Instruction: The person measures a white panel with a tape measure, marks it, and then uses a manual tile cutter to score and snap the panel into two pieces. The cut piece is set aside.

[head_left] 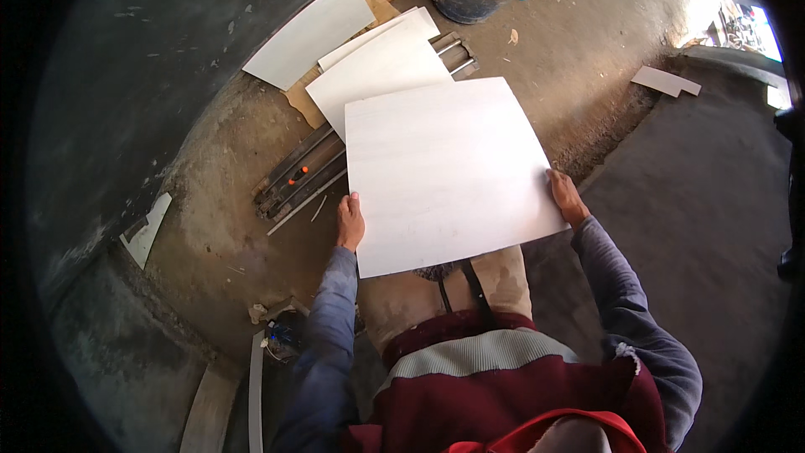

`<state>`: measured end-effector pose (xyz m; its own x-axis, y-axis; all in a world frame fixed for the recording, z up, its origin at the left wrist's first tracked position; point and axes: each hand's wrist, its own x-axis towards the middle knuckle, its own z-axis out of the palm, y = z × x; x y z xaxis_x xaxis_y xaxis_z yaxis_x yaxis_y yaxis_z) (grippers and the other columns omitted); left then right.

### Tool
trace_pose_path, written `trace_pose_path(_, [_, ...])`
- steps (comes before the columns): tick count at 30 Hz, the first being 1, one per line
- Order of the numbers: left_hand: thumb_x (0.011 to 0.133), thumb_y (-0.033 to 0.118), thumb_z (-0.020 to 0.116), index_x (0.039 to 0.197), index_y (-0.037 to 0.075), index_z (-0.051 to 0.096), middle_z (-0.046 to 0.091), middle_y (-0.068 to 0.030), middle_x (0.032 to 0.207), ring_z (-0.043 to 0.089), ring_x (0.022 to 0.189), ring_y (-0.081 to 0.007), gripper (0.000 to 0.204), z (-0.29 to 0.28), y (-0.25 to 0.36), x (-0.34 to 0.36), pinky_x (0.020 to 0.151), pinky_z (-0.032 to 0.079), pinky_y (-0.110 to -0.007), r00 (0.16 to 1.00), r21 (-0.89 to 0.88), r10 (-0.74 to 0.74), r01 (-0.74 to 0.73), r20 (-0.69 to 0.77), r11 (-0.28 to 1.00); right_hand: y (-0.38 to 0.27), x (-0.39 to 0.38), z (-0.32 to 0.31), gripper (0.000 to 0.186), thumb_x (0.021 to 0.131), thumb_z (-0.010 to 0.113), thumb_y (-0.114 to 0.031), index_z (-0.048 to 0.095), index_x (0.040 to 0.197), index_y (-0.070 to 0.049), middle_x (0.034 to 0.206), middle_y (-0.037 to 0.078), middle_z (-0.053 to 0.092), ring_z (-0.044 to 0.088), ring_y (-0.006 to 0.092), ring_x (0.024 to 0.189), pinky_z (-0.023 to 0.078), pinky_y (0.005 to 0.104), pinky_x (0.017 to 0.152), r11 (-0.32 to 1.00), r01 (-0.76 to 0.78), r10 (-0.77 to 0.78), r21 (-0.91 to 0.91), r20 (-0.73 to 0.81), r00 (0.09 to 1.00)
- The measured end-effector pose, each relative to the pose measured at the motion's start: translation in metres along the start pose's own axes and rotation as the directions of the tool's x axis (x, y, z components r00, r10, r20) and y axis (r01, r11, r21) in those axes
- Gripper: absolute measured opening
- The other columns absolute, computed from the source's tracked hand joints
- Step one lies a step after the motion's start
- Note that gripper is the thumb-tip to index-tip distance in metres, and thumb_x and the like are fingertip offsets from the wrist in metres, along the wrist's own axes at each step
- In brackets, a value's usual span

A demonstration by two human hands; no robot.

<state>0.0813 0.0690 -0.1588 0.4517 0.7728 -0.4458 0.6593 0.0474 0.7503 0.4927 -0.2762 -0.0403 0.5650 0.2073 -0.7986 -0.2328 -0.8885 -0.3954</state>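
Note:
A large white tile [449, 176] is held up in front of my body, hiding part of the floor behind it. My left hand [350, 222] is closed on its left edge near the lower corner. Gripping the opposite edge is my right hand [568, 199], with its fingers partly hidden behind the tile. Beyond the tile lies what looks like a manual tile cutter [306, 169], with metal rails and orange-tipped parts. Several more white tiles [381, 75] overlap across its far end.
Another tile [312, 33] lies along the dark wall [142, 59] on cardboard. A black bucket [465, 2] stands at the far end. Tile offcuts lie at right [667, 81] and left [147, 232]. A blue-and-black object [283, 334] sits near my left forearm, beside a pale strip [256, 394].

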Motion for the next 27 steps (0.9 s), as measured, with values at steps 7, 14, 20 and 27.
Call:
trace_pose_path(7, [0.112, 0.044, 0.043, 0.099, -0.006, 0.061, 0.063, -0.0263, 0.086, 0.06, 0.082, -0.0432, 0.055, 0.008, -0.06, 0.109, 0.075, 0.045, -0.052, 0.999, 0.083, 0.002, 0.002, -0.052, 0.997, -0.028, 0.151, 0.068, 0.09, 0.106, 0.035, -0.066, 0.063, 0.123, 0.018, 0.119, 0.04, 0.068, 0.068, 0.0473, 0.117, 0.048, 0.0492, 0.103, 0.985, 0.042, -0.069, -0.166, -0.159, 0.985])
trace_pose_path(14, [0.112, 0.043, 0.044, 0.112, -0.007, 0.065, 0.07, -0.0248, 0.101, 0.066, 0.099, -0.0394, 0.055, 0.016, -0.092, 0.206, 0.088, 0.048, -0.048, 0.986, 0.028, 0.071, -0.068, -0.151, 0.997, -0.061, 0.286, 0.132, 0.094, 0.107, 0.031, -0.068, 0.067, 0.114, 0.019, 0.116, 0.042, 0.067, 0.066, 0.0517, 0.116, 0.047, 0.0511, 0.105, 0.966, 0.235, -0.257, -0.109, -0.3, 0.919])
trace_pose_path(20, [0.112, 0.042, 0.05, 0.136, 0.005, 0.058, 0.068, -0.0044, 0.116, 0.068, 0.1, -0.0122, 0.044, 0.009, -0.115, 0.255, 0.076, 0.063, -0.032, 0.917, -0.277, -0.18, 0.287, 0.356, 0.917, -0.059, 0.384, 0.17, 0.088, 0.108, 0.031, -0.065, 0.068, 0.111, 0.015, 0.112, 0.04, 0.069, 0.068, 0.0493, 0.111, 0.047, 0.0506, 0.102, 0.94, 0.328, -0.34, -0.09, -0.302, 0.891])
trace_pose_path(27, [0.113, 0.036, 0.05, 0.142, 0.006, 0.056, 0.064, -0.0051, 0.126, 0.065, 0.11, -0.0164, 0.042, 0.032, -0.159, 0.276, 0.085, 0.064, -0.042, 0.803, -0.227, -0.19, 0.372, 0.564, 0.9, -0.031, 0.458, 0.189, 0.087, 0.108, 0.032, -0.065, 0.067, 0.106, 0.015, 0.098, 0.033, 0.07, 0.069, 0.0391, 0.097, 0.049, 0.0482, 0.095, 0.912, 0.406, -0.398, -0.064, -0.383, 0.834])
